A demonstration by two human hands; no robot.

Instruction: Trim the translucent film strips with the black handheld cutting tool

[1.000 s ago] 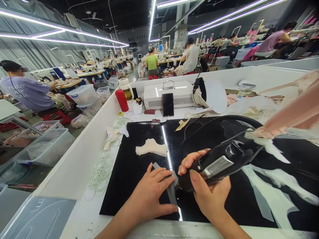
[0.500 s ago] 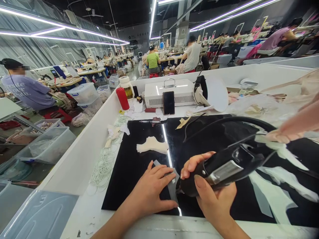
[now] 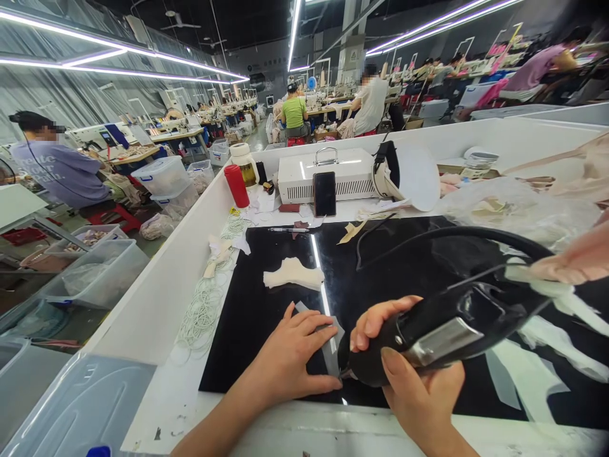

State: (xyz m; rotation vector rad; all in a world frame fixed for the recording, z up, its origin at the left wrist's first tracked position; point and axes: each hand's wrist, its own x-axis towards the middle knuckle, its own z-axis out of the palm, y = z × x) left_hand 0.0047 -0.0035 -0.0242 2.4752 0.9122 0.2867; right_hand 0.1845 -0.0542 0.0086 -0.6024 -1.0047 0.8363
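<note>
My left hand lies flat with its fingers spread, pressing a thin, see-through grey piece of fabric onto a glossy black board. My right hand is wrapped round a black corded power tool with a metal plate on its side. The tool's narrow tip points down at the sheer piece, close to my left thumb; its exact contact is hard to see. Beyond my left hand rests a cream fabric piece. At the right, what looks like another person's blurred hand is by a pale strip.
Pale cut pieces lie on the board's right side. Tangled thin cord runs along the left wall. At the back stand a white vented box, a phone, a red cup and a plastic bag.
The view has shifted slightly. The tool and my right hand sit a little lower and further right. My left hand stays pressed on the sheer piece.
</note>
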